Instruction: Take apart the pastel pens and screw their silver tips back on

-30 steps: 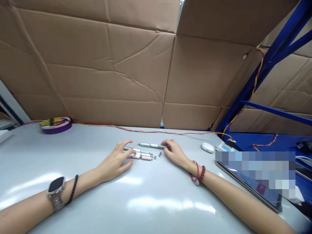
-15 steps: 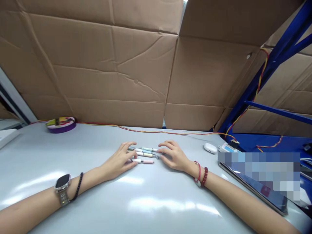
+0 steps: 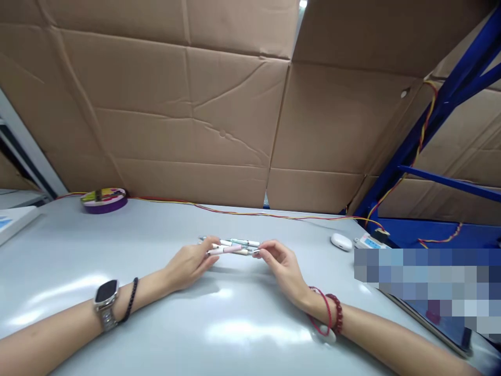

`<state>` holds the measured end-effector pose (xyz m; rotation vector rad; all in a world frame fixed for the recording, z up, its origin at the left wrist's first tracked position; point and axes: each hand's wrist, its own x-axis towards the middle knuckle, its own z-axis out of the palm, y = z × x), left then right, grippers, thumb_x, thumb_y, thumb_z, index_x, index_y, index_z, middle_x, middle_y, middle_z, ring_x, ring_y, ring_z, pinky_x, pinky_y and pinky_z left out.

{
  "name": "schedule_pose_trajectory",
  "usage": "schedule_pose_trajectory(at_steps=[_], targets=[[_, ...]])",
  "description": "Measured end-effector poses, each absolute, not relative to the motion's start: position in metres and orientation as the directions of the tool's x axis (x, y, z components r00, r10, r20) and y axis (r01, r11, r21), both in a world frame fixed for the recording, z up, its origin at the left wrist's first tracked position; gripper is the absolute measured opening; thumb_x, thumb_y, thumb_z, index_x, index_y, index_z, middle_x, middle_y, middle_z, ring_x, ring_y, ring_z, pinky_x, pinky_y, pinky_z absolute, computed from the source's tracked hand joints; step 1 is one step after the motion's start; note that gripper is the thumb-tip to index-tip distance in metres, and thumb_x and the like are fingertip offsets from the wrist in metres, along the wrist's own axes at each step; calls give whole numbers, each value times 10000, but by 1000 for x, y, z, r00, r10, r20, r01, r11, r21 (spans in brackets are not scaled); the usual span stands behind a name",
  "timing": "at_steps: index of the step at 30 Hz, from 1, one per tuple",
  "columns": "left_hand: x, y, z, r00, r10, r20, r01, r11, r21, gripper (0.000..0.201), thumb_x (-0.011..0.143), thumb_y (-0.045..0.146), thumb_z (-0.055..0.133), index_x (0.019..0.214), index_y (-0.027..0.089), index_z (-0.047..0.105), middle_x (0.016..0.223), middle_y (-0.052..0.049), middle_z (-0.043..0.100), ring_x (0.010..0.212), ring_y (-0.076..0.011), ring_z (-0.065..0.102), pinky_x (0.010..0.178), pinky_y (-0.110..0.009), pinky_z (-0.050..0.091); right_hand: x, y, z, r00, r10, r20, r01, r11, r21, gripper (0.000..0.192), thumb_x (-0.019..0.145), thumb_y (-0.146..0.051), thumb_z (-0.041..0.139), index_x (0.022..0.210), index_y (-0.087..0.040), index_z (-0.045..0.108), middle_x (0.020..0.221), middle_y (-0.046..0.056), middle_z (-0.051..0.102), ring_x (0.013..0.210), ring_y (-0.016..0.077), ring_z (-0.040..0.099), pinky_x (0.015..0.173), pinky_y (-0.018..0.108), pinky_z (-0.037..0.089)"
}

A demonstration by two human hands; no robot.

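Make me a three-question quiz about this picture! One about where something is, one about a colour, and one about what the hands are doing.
1. Where is the purple round tin?
A. far left of the table
B. between the hands
C. on the blue rack

2. What colour are the beads on the right wrist?
A. green
B. red
C. white

3. What are the left hand and right hand doing?
A. lying flat and empty
B. holding a bundle of pens from both ends
C. typing on a tablet

Answers:
1 A, it sits by the cardboard wall at the left.
2 B, the beads are dark red.
3 B, fingers meet the pens at each end.
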<state>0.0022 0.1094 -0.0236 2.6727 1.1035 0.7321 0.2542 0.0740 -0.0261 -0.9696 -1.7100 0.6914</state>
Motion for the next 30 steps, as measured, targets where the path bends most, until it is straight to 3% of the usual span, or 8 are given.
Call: schedule_pose_trajectory(at_steps=[4,8,15,23,30], targets=[[4,109,-22,664,659,353,590,-752,295,300,948,305,320,1207,227,451,843,3,676,647,-157,628,599,-221,431,247,65,-24,-162,907,389,148,412,-899,161,876,-351,531,889,-192,556,880,34,640,812,175,650,748,302,509],[6,108,-19,703,622,344,552,-783,287,292,954,274,325,1194,259,491,1066,-1,662,887,-168,642,722,-222,448,250,70,-24,-149,942,301,88,316,-945,192,856,-378,546,871,-187,561,824,34,651,811,178,634,724,298,499],[6,108,-20,726,596,343,538,-803,256,277,948,256,332,1135,245,536,962,-4,681,783,-160,648,660,-216,443,248,71,-22,-185,959,215,75,232,-970,216,799,-387,605,829,-174,589,777,31,638,759,176,615,623,262,466],[4,109,-23,726,588,356,537,-809,239,271,951,255,339,1160,248,512,999,-3,676,769,-153,643,643,-210,428,250,71,-21,-113,963,245,111,257,-960,157,803,-338,593,773,-186,575,756,14,611,734,161,571,645,264,441],[5,108,-23,732,591,339,539,-807,242,258,956,279,314,1110,221,513,930,-15,681,745,-161,636,633,-217,408,248,66,-22,-182,939,292,190,325,-927,124,800,-300,592,760,-183,596,758,19,628,696,153,577,621,263,464]])
